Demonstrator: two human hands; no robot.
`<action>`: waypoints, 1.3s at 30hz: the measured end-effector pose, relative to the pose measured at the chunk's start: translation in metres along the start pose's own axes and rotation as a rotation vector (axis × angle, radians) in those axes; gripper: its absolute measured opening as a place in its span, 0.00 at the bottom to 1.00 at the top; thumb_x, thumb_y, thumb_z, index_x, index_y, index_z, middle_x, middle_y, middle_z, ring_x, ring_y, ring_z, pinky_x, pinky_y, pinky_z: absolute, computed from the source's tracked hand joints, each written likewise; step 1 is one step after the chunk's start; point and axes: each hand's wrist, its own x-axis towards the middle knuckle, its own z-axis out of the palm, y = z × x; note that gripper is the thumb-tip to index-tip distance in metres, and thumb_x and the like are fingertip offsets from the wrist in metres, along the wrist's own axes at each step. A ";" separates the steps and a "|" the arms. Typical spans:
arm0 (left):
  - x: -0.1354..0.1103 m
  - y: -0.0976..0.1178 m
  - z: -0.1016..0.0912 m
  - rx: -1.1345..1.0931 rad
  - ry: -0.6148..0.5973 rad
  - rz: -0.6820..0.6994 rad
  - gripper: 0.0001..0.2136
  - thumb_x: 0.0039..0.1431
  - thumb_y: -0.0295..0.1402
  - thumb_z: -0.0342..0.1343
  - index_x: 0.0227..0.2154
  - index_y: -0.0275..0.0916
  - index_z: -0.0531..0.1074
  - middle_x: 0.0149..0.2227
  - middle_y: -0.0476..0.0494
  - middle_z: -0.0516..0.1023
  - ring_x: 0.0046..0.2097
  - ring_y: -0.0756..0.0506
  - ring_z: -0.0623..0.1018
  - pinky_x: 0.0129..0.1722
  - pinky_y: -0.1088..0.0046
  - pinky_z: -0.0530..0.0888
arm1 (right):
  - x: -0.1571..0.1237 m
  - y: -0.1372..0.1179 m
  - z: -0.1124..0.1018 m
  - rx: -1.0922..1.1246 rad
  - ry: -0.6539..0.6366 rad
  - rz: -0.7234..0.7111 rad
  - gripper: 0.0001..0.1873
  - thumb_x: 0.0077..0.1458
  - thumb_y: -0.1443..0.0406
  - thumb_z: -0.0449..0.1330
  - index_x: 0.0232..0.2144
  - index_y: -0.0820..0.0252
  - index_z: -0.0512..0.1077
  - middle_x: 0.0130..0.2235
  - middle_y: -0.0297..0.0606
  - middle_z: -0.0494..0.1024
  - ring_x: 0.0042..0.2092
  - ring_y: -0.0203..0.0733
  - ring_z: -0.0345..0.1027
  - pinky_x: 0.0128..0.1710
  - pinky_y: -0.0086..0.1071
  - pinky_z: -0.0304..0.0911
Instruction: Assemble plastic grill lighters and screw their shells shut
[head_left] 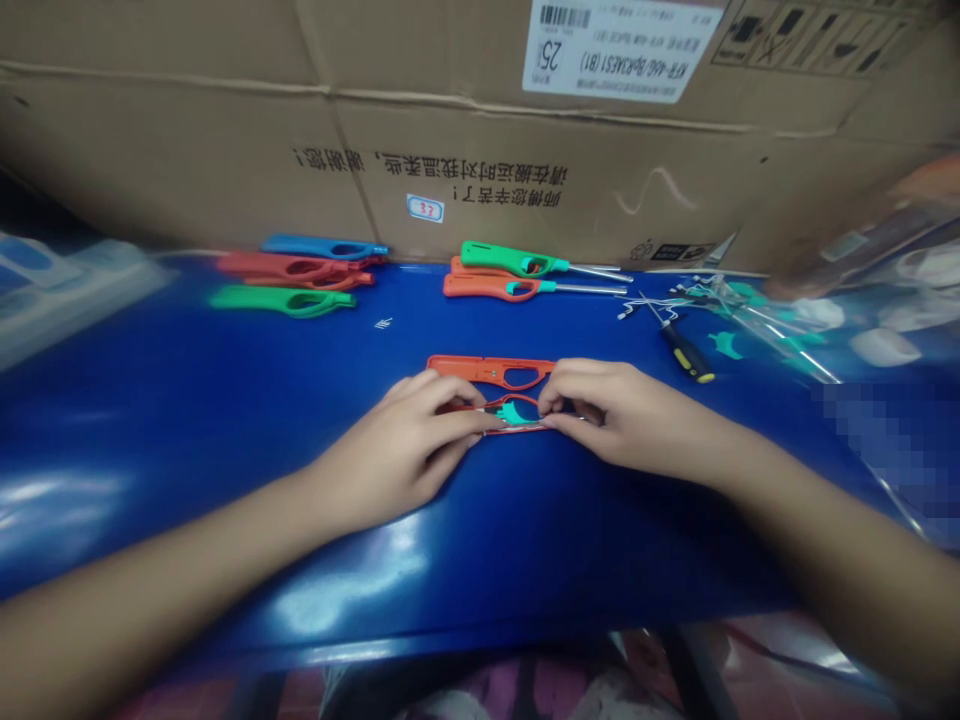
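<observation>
Between my hands is an orange-red lighter shell half (517,399), lying open side up near the middle of the table. A teal trigger (511,414) sits inside its loop, with thin wire or tube along the lower edge. My left hand (416,430) grips the handle end, its thumb and fingers closed around it. At the other end, my right hand (611,405) pinches the shell by the trigger opening; its fingertips partly hide that end. Just beyond lies a matching orange shell half (461,370), touching or very close to both hands.
At the back left lie blue (315,246), red (281,268) and green (277,300) shells. Green (502,257) and orange (487,287) lighters with metal tubes lie back centre. Rightward are a screwdriver (688,352), wires and teal triggers (725,345). A cardboard box (450,120) walls the back.
</observation>
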 end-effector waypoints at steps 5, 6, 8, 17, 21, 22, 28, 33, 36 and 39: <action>-0.001 0.000 0.001 -0.049 0.054 -0.006 0.12 0.68 0.28 0.53 0.52 0.42 0.73 0.50 0.42 0.75 0.52 0.43 0.73 0.53 0.62 0.70 | 0.003 0.012 0.001 -0.023 0.113 -0.025 0.14 0.64 0.70 0.55 0.48 0.55 0.75 0.48 0.39 0.74 0.46 0.40 0.70 0.46 0.34 0.64; -0.001 0.000 0.000 -0.043 0.068 -0.019 0.13 0.67 0.29 0.54 0.53 0.41 0.72 0.50 0.42 0.76 0.52 0.43 0.73 0.54 0.61 0.70 | 0.004 0.015 0.001 -0.037 0.105 -0.018 0.14 0.63 0.70 0.56 0.48 0.54 0.75 0.49 0.39 0.73 0.47 0.41 0.70 0.47 0.35 0.64; 0.000 0.001 -0.002 -0.017 0.094 -0.048 0.15 0.66 0.32 0.56 0.54 0.40 0.71 0.51 0.41 0.75 0.52 0.41 0.73 0.54 0.60 0.70 | 0.005 0.020 0.003 -0.024 0.104 0.014 0.11 0.62 0.69 0.58 0.45 0.54 0.76 0.47 0.39 0.71 0.45 0.41 0.69 0.45 0.35 0.65; 0.001 -0.005 -0.012 0.203 0.226 -0.061 0.17 0.67 0.32 0.55 0.58 0.40 0.71 0.57 0.38 0.74 0.58 0.38 0.72 0.60 0.54 0.65 | 0.010 0.012 0.010 0.189 0.345 0.146 0.04 0.60 0.64 0.61 0.36 0.60 0.72 0.26 0.30 0.67 0.26 0.33 0.58 0.26 0.29 0.55; -0.001 -0.008 -0.017 0.267 0.226 0.020 0.18 0.68 0.36 0.56 0.58 0.39 0.71 0.53 0.38 0.77 0.52 0.40 0.76 0.51 0.60 0.70 | 0.008 0.000 0.011 0.420 0.279 0.229 0.10 0.61 0.62 0.60 0.43 0.62 0.74 0.29 0.32 0.71 0.25 0.32 0.57 0.25 0.28 0.55; -0.001 -0.008 -0.019 0.272 0.214 0.034 0.18 0.68 0.37 0.57 0.57 0.39 0.71 0.51 0.39 0.78 0.50 0.40 0.77 0.49 0.61 0.70 | 0.007 -0.002 0.011 0.410 0.254 0.219 0.11 0.62 0.63 0.58 0.45 0.61 0.74 0.29 0.33 0.71 0.25 0.33 0.57 0.25 0.29 0.55; 0.001 -0.002 -0.031 0.250 0.095 0.029 0.14 0.64 0.41 0.59 0.47 0.39 0.76 0.41 0.43 0.81 0.41 0.42 0.77 0.42 0.64 0.69 | 0.003 -0.001 0.012 0.093 0.127 -0.047 0.15 0.64 0.59 0.59 0.50 0.57 0.74 0.42 0.39 0.77 0.41 0.41 0.69 0.42 0.33 0.64; 0.000 0.000 -0.035 0.274 0.033 0.016 0.12 0.64 0.41 0.56 0.42 0.40 0.76 0.38 0.44 0.81 0.39 0.42 0.76 0.39 0.64 0.67 | 0.003 0.002 0.015 -0.012 0.087 -0.094 0.21 0.61 0.55 0.63 0.52 0.57 0.71 0.44 0.41 0.75 0.45 0.45 0.68 0.44 0.37 0.65; 0.000 -0.001 -0.033 0.289 -0.008 0.004 0.12 0.65 0.42 0.54 0.41 0.40 0.76 0.39 0.44 0.81 0.40 0.42 0.77 0.39 0.64 0.67 | 0.003 0.003 0.015 -0.050 0.088 -0.111 0.19 0.61 0.56 0.63 0.51 0.58 0.72 0.46 0.43 0.73 0.46 0.46 0.69 0.46 0.38 0.66; 0.000 -0.002 -0.031 0.305 -0.040 -0.010 0.12 0.65 0.42 0.54 0.41 0.40 0.76 0.40 0.44 0.80 0.41 0.41 0.76 0.40 0.63 0.67 | 0.003 0.003 0.016 -0.098 0.083 -0.119 0.19 0.61 0.57 0.63 0.52 0.57 0.72 0.49 0.45 0.72 0.49 0.48 0.69 0.48 0.40 0.67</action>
